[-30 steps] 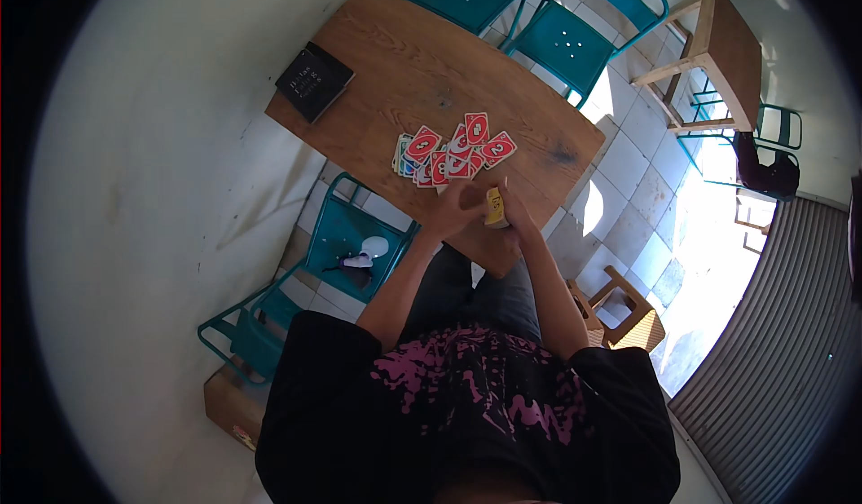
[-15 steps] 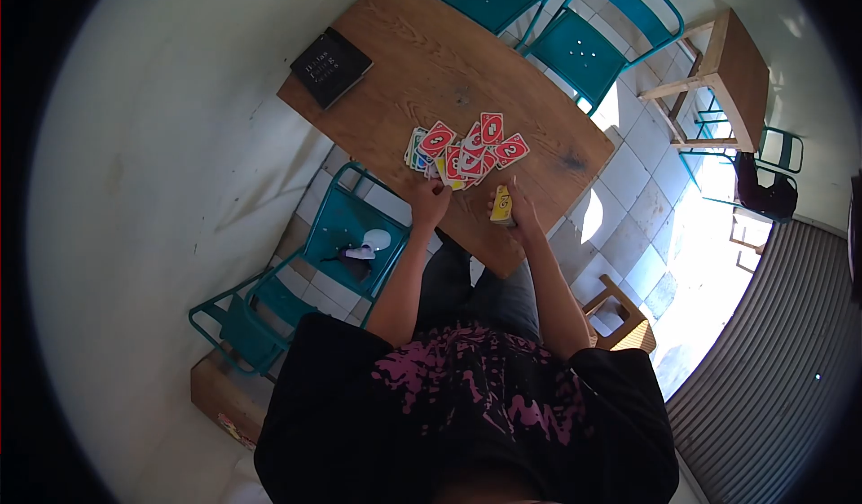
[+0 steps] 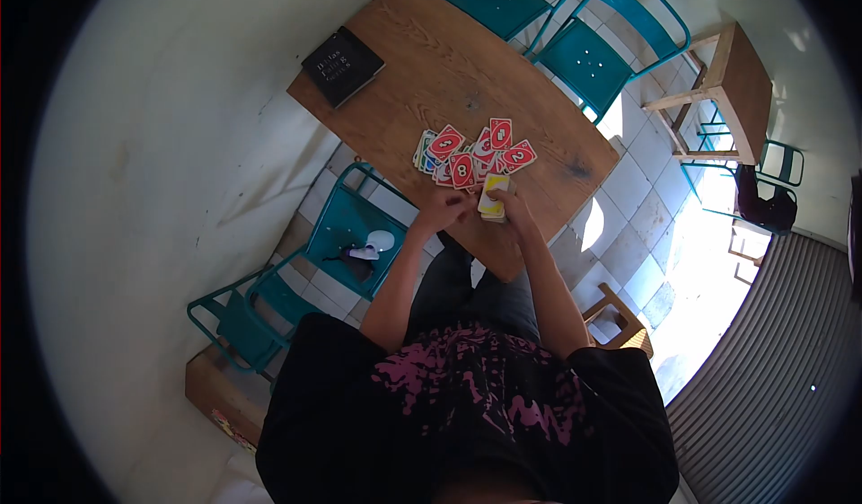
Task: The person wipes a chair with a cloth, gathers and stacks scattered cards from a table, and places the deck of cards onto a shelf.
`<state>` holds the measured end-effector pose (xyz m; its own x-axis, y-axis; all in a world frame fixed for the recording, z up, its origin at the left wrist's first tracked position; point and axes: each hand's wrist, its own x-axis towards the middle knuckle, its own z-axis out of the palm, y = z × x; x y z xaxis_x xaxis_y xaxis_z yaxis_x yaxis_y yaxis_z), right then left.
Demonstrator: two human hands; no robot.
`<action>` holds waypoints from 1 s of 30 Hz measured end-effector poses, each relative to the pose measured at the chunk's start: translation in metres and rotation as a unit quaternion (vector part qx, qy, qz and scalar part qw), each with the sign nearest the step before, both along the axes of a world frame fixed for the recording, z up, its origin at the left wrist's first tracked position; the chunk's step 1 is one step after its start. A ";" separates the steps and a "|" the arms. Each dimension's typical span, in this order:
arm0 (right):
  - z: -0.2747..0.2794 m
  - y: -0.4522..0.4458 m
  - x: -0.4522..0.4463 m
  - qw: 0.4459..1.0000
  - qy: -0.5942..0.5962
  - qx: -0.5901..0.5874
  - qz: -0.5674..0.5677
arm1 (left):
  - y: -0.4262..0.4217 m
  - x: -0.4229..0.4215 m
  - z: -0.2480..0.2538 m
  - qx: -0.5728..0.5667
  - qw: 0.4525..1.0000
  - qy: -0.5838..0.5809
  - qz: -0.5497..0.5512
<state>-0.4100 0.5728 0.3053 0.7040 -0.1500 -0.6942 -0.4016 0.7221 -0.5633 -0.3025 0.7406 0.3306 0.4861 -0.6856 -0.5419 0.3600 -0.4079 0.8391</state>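
Note:
A small stack of yellow Uno cards [image 3: 493,196] is in my right hand [image 3: 513,208], the thumb lying across its top. Just left of the stack, my left hand [image 3: 440,209] is over the table's near edge with no card visible in it. Its fingers look slightly apart, a little blurred, and point towards the stack. Beyond both hands lies a loose, overlapping spread of red Uno cards [image 3: 462,170], face up. Some green and blue cards [image 3: 422,155] peek out at the left side of that spread.
The wooden table [image 3: 422,64] carries a black book [image 3: 342,66] at its far left corner. Teal chairs [image 3: 585,59] stand along the far side. On a near-left teal chair [image 3: 346,221] rests a white and dark object. A wooden stool [image 3: 620,320] is at right.
My left hand has come away from the card spread with the yellow card it pinched there. The yellow stack in my right hand has moved left, towards my left hand.

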 end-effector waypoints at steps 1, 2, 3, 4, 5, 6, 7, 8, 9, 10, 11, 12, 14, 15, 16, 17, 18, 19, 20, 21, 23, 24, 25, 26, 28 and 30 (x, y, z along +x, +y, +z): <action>0.010 -0.001 0.001 0.999 -0.015 0.013 -0.032 | 0.002 0.007 0.001 0.015 0.999 -0.030 0.025; 0.015 -0.001 0.002 0.997 -0.030 0.027 -0.064 | 0.008 0.015 -0.021 0.035 0.992 -0.092 0.084; 0.012 -0.001 -0.001 0.997 -0.030 0.028 -0.064 | 0.014 0.023 -0.041 0.056 0.976 -0.153 0.141; 0.009 -0.004 -0.004 0.997 -0.021 0.018 -0.069 | 0.021 0.031 -0.059 0.109 0.948 -0.233 0.189; 0.004 -0.007 -0.008 0.997 -0.013 0.008 -0.074 | 0.024 0.039 -0.068 0.160 0.908 -0.310 0.234; 0.003 -0.008 -0.009 0.997 -0.005 -0.001 -0.078 | 0.025 0.045 -0.073 0.159 0.908 -0.310 0.234; 0.002 -0.009 -0.009 0.997 -0.005 -0.002 -0.078 | 0.026 0.052 -0.079 0.191 0.897 -0.326 0.231; 0.004 -0.008 -0.010 0.996 -0.008 -0.003 -0.087 | 0.026 0.058 -0.080 0.224 0.884 -0.342 0.227; 0.006 -0.008 -0.011 0.995 -0.011 -0.004 -0.096 | 0.025 0.061 -0.082 0.256 0.871 -0.356 0.222; 0.008 -0.007 -0.012 0.994 -0.013 -0.005 -0.106 | 0.024 0.063 -0.084 0.255 0.871 -0.356 0.222; 0.008 -0.007 -0.013 0.994 -0.013 -0.006 -0.107 | 0.021 0.065 -0.082 0.272 0.871 -0.351 0.211; 0.008 -0.006 -0.013 0.994 -0.014 -0.006 -0.105 | 0.017 0.066 -0.079 0.289 0.870 -0.346 0.200; 0.008 -0.005 -0.013 0.995 -0.018 -0.006 -0.099 | 0.012 0.067 -0.074 0.305 0.869 -0.341 0.188; 0.008 -0.006 -0.013 0.995 -0.018 -0.006 -0.100 | 0.010 0.066 -0.071 0.308 0.871 -0.336 0.183; 0.007 -0.006 -0.013 0.995 -0.014 -0.004 -0.100 | 0.009 0.065 -0.070 0.312 0.872 -0.331 0.178; 0.006 -0.006 -0.012 0.995 -0.011 -0.002 -0.099 | 0.009 0.064 -0.069 0.316 0.874 -0.327 0.174; 0.005 -0.006 -0.012 0.995 -0.007 0.000 -0.098 | 0.009 0.064 -0.067 0.316 0.874 -0.326 0.174; 0.005 -0.006 -0.012 0.995 -0.007 0.000 -0.098 | 0.009 0.064 -0.066 0.311 0.875 -0.329 0.168; 0.004 -0.006 -0.011 0.995 -0.007 -0.003 -0.100 | 0.009 0.064 -0.064 0.307 0.877 -0.332 0.163; 0.005 -0.006 -0.009 0.995 -0.008 -0.007 -0.101 | 0.010 0.064 -0.065 0.302 0.878 -0.335 0.157; 0.009 -0.007 -0.008 0.994 -0.007 -0.010 -0.104 | 0.013 0.064 -0.067 0.293 0.874 -0.346 0.174; 0.011 -0.008 -0.007 0.995 0.006 -0.009 -0.103 | 0.015 0.063 -0.068 0.285 0.869 -0.356 0.192; 0.013 -0.009 -0.005 0.995 0.018 -0.008 -0.101 | 0.017 0.064 -0.068 0.275 0.863 -0.367 0.210; 0.012 -0.009 -0.005 0.995 0.030 -0.006 -0.099 | 0.020 0.063 -0.066 0.276 0.863 -0.368 0.209; 0.010 -0.008 -0.002 0.995 0.027 -0.004 -0.093 | 0.026 0.061 -0.061 0.258 0.847 -0.391 0.252; 0.008 -0.011 0.001 0.996 0.018 -0.006 -0.084 | 0.028 0.063 -0.056 0.247 0.838 -0.402 0.274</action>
